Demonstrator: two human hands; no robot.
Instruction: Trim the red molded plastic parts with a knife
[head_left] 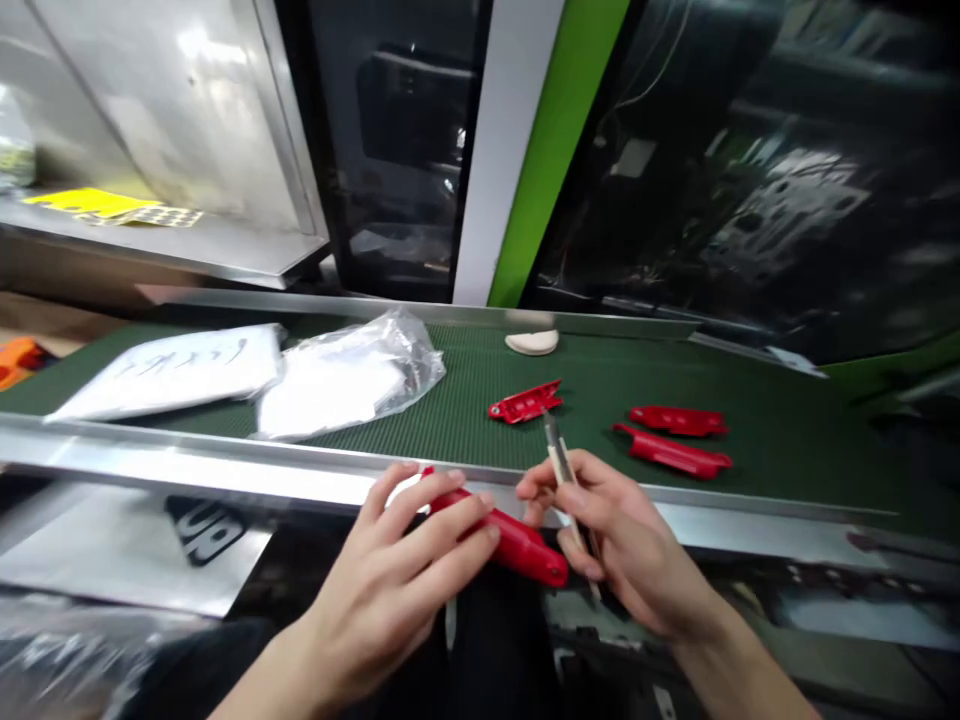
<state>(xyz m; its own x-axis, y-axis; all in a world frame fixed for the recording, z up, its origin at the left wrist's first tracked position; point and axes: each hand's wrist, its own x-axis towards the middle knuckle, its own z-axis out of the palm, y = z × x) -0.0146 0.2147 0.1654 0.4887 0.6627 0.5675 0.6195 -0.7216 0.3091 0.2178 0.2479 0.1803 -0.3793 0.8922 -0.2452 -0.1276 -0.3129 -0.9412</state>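
Observation:
My left hand grips a long red plastic part just in front of the metal rail of the green conveyor belt. A slim knife-like tool, its tip pointing up and away, is held in my right hand right beside the part's end. On the belt beyond lie three more red plastic parts: one in the middle and two to the right.
Clear plastic bags with white contents and a flat white bag lie on the belt's left. A small beige piece sits at the belt's far edge. Behind stand a dark machine window and a steel shelf with yellow sheets.

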